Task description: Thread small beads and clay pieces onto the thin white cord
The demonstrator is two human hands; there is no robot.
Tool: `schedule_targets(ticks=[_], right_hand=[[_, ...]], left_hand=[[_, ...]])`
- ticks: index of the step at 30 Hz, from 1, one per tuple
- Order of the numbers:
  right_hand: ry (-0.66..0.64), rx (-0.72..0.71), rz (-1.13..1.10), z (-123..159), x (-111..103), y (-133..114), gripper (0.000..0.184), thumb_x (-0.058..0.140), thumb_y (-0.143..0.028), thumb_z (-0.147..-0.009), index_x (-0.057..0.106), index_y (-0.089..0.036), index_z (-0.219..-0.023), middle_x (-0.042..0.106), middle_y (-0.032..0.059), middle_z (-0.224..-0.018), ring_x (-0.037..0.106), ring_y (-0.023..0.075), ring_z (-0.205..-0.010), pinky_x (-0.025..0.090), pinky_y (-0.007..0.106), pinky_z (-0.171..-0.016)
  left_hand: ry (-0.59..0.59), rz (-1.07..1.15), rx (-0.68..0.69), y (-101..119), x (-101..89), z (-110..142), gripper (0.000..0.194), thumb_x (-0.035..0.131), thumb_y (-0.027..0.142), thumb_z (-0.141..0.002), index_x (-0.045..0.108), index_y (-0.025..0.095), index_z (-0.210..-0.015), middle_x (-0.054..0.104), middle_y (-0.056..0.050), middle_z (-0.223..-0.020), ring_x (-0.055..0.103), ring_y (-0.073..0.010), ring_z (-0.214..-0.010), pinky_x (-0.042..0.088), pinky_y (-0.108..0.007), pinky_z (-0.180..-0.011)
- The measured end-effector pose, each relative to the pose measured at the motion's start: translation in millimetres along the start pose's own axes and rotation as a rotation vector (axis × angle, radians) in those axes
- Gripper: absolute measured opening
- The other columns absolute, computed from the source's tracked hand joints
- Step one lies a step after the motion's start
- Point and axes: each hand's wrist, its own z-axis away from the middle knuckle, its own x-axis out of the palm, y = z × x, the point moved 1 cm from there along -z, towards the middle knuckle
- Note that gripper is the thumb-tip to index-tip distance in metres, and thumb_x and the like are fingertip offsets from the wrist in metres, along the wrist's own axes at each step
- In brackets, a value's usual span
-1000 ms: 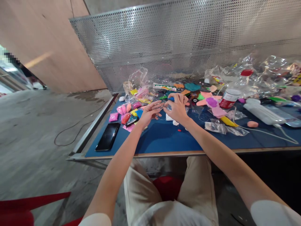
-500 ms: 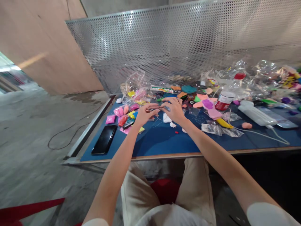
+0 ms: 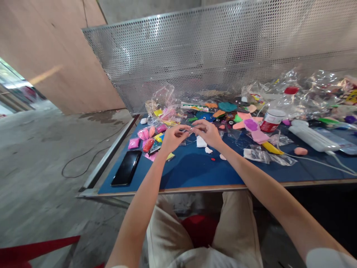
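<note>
Over the blue tabletop (image 3: 192, 171), my left hand (image 3: 173, 138) and my right hand (image 3: 209, 133) meet fingertip to fingertip. Both are closed in a pinch around something tiny and shiny that I cannot make out. Just below my right hand lie a white block (image 3: 201, 142), a small white lump (image 3: 208, 150) and a red bit (image 3: 213, 159). Left of my left hand are several bright packets, among them a pink packet (image 3: 134, 143) and a red one (image 3: 148, 144). A blue shape with eyes (image 3: 205, 116) sits behind my right hand.
A black phone (image 3: 126, 167) lies at the table's left end. To the right stand a white jar with a red label (image 3: 272, 121), a yellow piece (image 3: 272, 148) and a white corded device (image 3: 309, 137). Clear plastic bags (image 3: 295, 80) and a perforated metal panel (image 3: 195, 48) line the back.
The view has shifted slightly, so the table's things appear a little further right. My hands stay together, with the fingers of my right hand drawn in closer.
</note>
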Motion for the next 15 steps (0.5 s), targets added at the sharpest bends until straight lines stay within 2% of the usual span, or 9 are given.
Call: schedule_targets(ticks=[4, 9, 15], right_hand=[[0.038, -0.042, 0.063, -0.2, -0.1, 1.0, 0.032, 0.072, -0.055, -0.085, 0.072, -0.025, -0.094, 0.078, 0.0057, -0.092, 0.073, 0.0238, -0.087, 0.059, 0.040, -0.080], [0.021, -0.101, 0.214, -1.8, -4.7, 6.4, 0.027, 0.066, -0.050, -0.091, 0.077, -0.025, -0.093, 0.078, 0.0057, -0.093, 0.071, 0.0222, -0.084, 0.057, 0.038, -0.079], [0.011, -0.168, 0.336, -0.9, -5.1, 9.2, 0.028, 0.059, -0.045, -0.098, 0.077, -0.024, -0.096, 0.076, 0.0060, -0.093, 0.068, 0.0197, -0.082, 0.053, 0.033, -0.075]], left_hand=[[0.042, -0.002, -0.020, -2.0, 1.7, 0.2, 0.028, 0.077, 0.042, -0.082, 0.077, 0.019, -0.097, 0.080, -0.008, -0.098, 0.074, -0.0182, -0.077, 0.061, -0.029, -0.070], [0.017, 0.008, -0.051, -1.4, 4.2, 2.2, 0.027, 0.079, 0.042, -0.081, 0.078, 0.018, -0.093, 0.080, -0.007, -0.094, 0.073, -0.0174, -0.071, 0.059, -0.027, -0.064], [0.049, -0.039, -0.054, 1.3, 9.0, 3.6, 0.027, 0.078, 0.045, -0.082, 0.080, 0.019, -0.088, 0.080, -0.006, -0.082, 0.075, -0.0209, -0.072, 0.060, -0.031, -0.068]])
